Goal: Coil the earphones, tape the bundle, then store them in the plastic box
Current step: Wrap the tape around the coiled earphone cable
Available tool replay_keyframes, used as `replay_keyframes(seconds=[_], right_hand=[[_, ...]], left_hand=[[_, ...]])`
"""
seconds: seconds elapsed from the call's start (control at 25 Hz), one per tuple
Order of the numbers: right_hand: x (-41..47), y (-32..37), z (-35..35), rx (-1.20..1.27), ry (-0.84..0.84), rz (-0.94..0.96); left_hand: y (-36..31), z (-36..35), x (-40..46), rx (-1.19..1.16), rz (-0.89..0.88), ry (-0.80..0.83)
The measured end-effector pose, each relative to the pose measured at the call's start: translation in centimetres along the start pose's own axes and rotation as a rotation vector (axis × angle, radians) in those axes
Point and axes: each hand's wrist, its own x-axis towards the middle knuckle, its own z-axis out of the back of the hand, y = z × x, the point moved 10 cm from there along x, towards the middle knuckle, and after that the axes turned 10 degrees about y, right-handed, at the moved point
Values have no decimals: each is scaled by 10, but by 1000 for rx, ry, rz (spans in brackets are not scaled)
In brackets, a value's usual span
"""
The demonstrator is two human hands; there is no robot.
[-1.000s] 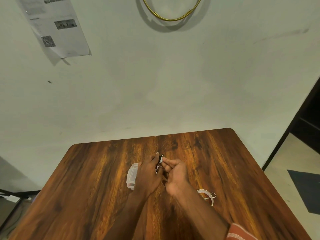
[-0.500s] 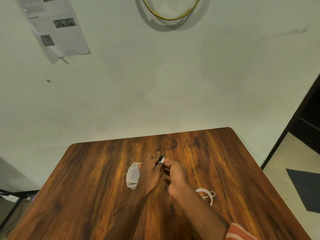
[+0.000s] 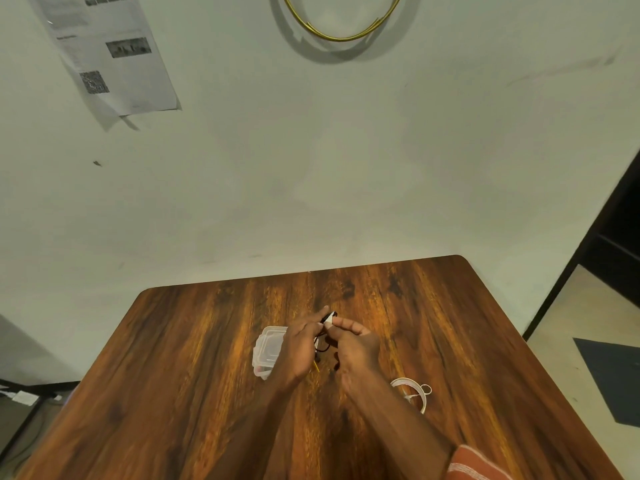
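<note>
A small black earphone bundle (image 3: 323,342) with a white strip of tape at its top sits between both hands above the middle of the wooden table (image 3: 194,341). My left hand (image 3: 300,348) grips the bundle from the left. My right hand (image 3: 356,344) pinches the white tape end on it from the right. A clear plastic box (image 3: 267,351) with its lid on lies just left of my left hand, partly hidden by it. A white tape roll (image 3: 414,393) lies on the table to the right of my right forearm.
The table's far edge meets a pale wall. A printed sheet (image 3: 107,53) and a gold ring (image 3: 341,26) hang on that wall. A dark door frame (image 3: 595,244) and floor lie to the right; cables (image 3: 24,398) sit at the lower left.
Both hands have stayed together over the bundle. The right fingers shifted a little along the white tape at the bundle's top. The box and tape roll have not moved.
</note>
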Motion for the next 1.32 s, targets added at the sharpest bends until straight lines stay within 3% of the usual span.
replay_keyframes(seconds=[0.28, 0.4, 0.68, 0.88, 1.08, 1.24, 1.32], right_hand=[[4, -2, -1, 18, 19, 27], [8, 0, -6, -102, 67, 113], [-2, 53, -21, -769, 134, 646], [-13, 82, -42, -1087, 293, 1017], [-10, 80, -58, -1225, 393, 1112], [-12, 73, -66, -1364, 368, 1138], [-10, 71, -71, -1469, 339, 1107]], left_hand=[[6, 0, 9, -85, 54, 109], [2, 8, 10, -15, 46, 67], [-3, 2, 11, -87, 84, 166], [2, 5, 13, -422, 102, 157], [-15, -7, 9, -440, 61, 346], [-5, 5, 17, -489, 90, 281], [0, 14, 23, -309, 79, 248]])
